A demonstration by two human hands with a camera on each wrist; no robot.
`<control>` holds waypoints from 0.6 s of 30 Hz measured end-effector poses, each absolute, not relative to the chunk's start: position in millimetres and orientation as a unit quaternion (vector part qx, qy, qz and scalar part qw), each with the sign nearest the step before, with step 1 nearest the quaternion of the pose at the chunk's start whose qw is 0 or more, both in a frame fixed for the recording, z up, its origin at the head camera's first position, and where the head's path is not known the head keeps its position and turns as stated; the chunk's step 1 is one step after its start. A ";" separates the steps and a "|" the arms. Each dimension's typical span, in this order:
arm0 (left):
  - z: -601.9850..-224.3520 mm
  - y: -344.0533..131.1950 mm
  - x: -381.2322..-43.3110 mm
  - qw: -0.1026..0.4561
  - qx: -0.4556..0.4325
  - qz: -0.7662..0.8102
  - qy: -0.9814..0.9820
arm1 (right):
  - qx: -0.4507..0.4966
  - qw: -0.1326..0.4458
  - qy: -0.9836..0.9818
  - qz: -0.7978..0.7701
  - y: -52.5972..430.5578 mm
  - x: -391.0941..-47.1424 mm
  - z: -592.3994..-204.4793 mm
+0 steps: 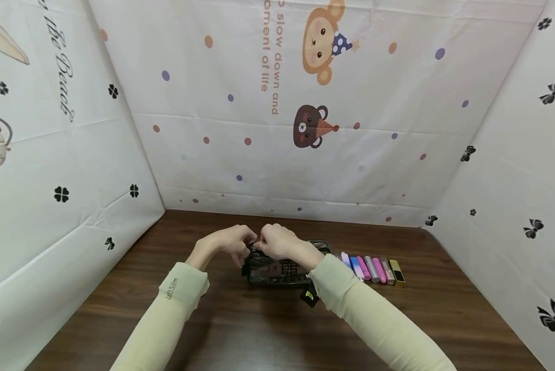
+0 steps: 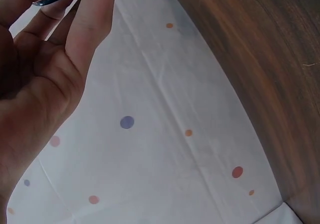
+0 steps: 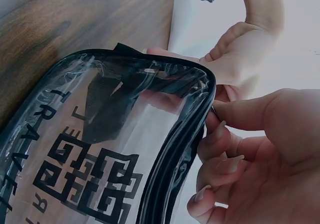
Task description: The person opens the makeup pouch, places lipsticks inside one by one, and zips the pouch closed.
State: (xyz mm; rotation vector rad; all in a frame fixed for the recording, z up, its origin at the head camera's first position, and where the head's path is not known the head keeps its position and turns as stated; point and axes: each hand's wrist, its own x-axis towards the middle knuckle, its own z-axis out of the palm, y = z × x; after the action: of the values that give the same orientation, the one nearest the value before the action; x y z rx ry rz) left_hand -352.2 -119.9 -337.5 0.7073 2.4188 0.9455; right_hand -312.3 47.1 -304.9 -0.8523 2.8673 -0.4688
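The left hand gripped the end of the clear plastic bag, probably for keeping it steady, while the right hand pinched its black edging.

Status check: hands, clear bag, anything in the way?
Left hand, right hand both gripping left end of clear bag. Can't tell if it's closed. Slim items lined up to its right, nothing visibly blocking.
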 end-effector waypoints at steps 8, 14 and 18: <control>-339.6 -120.9 -352.4 0.225 0.263 0.350 0.870 | -0.269 0.058 0.950 -0.147 46.1 -313.5 -304.8; -339.6 -121.2 -352.2 0.221 0.260 0.352 0.872 | -0.261 0.051 0.954 -0.137 50.0 -314.0 -303.4; -340.1 -122.0 -352.5 0.219 0.256 0.348 0.875 | -0.248 0.053 0.958 -0.133 52.4 -313.6 -302.5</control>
State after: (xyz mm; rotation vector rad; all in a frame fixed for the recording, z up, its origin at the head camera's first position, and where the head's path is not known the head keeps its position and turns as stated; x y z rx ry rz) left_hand -352.5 -122.0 -340.1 0.7086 2.4207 0.9636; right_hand -313.6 52.4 -302.5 -0.7535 2.9121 -0.4038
